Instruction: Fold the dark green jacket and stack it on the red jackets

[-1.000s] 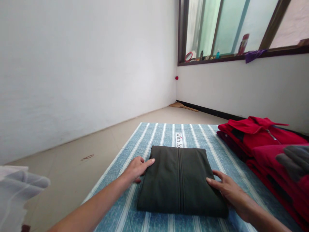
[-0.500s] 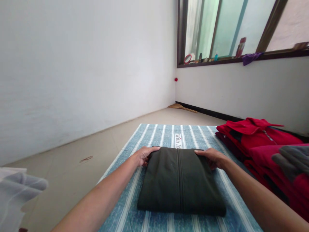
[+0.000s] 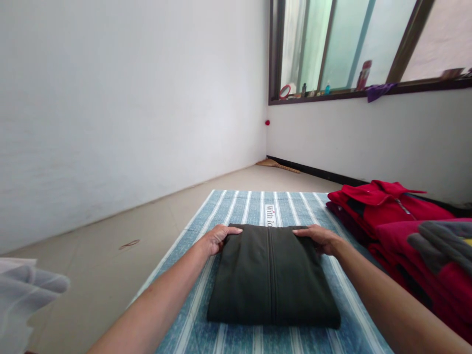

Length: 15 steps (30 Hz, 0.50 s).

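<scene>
A dark green jacket (image 3: 243, 280), folded into a neat rectangle with its zip running down the middle, lies on a blue and white striped cloth (image 3: 188, 300). My left hand (image 3: 218, 238) grips its far left corner, thumb on top and fingers curled under the edge. At the far right corner, my right hand (image 3: 320, 238) holds it the same way. The fingertips of both hands are hidden beneath the fabric.
To the right sits a pile of folded red clothes (image 3: 391, 206) with grey gloves (image 3: 438, 246) on it. White sheer fabric (image 3: 29, 290) is at the lower left. A brown loop (image 3: 129, 244) lies on the floor; a hand broom (image 3: 276, 164) rests in the corner.
The view has shifted slightly, so everything appears a little further left. Both hands keep their hold on the jacket's far corners, and the jacket stays folded.
</scene>
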Each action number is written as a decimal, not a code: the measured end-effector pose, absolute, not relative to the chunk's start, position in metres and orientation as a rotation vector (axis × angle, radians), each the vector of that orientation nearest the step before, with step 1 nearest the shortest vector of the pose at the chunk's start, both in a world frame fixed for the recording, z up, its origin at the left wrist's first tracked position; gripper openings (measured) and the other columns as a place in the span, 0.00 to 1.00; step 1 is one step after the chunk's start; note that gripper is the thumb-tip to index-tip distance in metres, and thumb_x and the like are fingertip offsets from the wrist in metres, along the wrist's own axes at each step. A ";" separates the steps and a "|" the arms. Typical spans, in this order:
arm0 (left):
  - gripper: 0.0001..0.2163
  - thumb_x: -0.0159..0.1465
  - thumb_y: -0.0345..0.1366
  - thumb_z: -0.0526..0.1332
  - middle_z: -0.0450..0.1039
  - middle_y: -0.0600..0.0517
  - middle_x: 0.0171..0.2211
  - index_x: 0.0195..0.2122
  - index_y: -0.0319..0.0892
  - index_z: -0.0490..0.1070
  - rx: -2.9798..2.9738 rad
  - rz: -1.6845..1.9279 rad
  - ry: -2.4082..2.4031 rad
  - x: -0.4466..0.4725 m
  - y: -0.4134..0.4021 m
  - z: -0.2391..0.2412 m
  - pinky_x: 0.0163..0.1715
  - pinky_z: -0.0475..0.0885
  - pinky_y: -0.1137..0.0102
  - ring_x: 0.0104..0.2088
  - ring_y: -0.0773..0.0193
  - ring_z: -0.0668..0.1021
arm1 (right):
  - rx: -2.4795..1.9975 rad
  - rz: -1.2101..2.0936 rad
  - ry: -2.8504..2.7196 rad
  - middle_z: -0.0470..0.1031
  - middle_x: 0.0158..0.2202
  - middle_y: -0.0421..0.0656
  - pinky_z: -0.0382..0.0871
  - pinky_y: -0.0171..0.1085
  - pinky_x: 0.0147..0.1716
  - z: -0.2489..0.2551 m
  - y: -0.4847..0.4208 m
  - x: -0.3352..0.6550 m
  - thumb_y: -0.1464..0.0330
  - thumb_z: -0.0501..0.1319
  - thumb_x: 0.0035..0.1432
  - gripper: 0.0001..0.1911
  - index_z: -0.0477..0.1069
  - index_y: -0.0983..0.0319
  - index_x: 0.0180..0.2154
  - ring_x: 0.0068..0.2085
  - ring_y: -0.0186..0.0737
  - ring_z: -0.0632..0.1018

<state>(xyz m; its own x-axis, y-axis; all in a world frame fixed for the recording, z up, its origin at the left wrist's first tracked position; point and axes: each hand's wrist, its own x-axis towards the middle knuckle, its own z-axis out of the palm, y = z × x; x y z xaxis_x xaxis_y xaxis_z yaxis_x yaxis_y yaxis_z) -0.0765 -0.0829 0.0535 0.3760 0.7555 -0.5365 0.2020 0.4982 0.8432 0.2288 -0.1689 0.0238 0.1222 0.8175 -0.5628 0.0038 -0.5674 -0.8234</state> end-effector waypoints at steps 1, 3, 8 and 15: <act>0.18 0.35 0.37 0.73 0.79 0.47 0.25 0.27 0.37 0.74 1.031 0.454 1.164 -0.076 -0.084 0.054 0.30 0.75 0.65 0.26 0.55 0.79 | -1.683 1.531 -0.799 0.75 0.27 0.44 0.69 0.37 0.23 0.023 -0.170 0.228 0.62 0.70 0.43 0.18 0.68 0.64 0.33 0.26 0.40 0.76; 0.17 0.36 0.36 0.73 0.79 0.47 0.25 0.27 0.37 0.74 1.045 0.479 1.154 -0.076 -0.086 0.055 0.30 0.74 0.65 0.26 0.55 0.79 | -1.596 1.531 -0.796 0.76 0.29 0.45 0.72 0.38 0.28 0.021 -0.173 0.227 0.66 0.70 0.41 0.17 0.68 0.64 0.33 0.30 0.42 0.77; 0.17 0.39 0.35 0.73 0.79 0.48 0.29 0.30 0.36 0.73 1.126 0.612 1.089 -0.079 -0.098 0.089 0.33 0.73 0.67 0.28 0.59 0.78 | -1.400 1.468 -0.831 0.77 0.29 0.44 0.72 0.39 0.36 0.050 -0.187 0.225 0.71 0.69 0.37 0.14 0.70 0.65 0.30 0.30 0.40 0.78; 0.31 0.44 0.36 0.72 0.77 0.52 0.37 0.51 0.43 0.69 1.832 1.010 0.956 -0.106 -0.169 0.196 0.42 0.72 0.66 0.38 0.55 0.78 | -1.185 0.889 -1.200 0.77 0.36 0.42 0.70 0.37 0.36 0.160 -0.258 0.222 0.72 0.73 0.31 0.33 0.73 0.62 0.45 0.36 0.43 0.76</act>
<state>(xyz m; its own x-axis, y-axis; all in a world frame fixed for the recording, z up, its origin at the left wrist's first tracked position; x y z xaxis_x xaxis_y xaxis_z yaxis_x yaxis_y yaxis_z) -0.1057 -0.1690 0.1961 0.3911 0.8790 0.2727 0.2240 -0.3783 0.8982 0.2222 -0.2578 0.1599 0.1839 0.9604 0.2093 0.0799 0.1976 -0.9770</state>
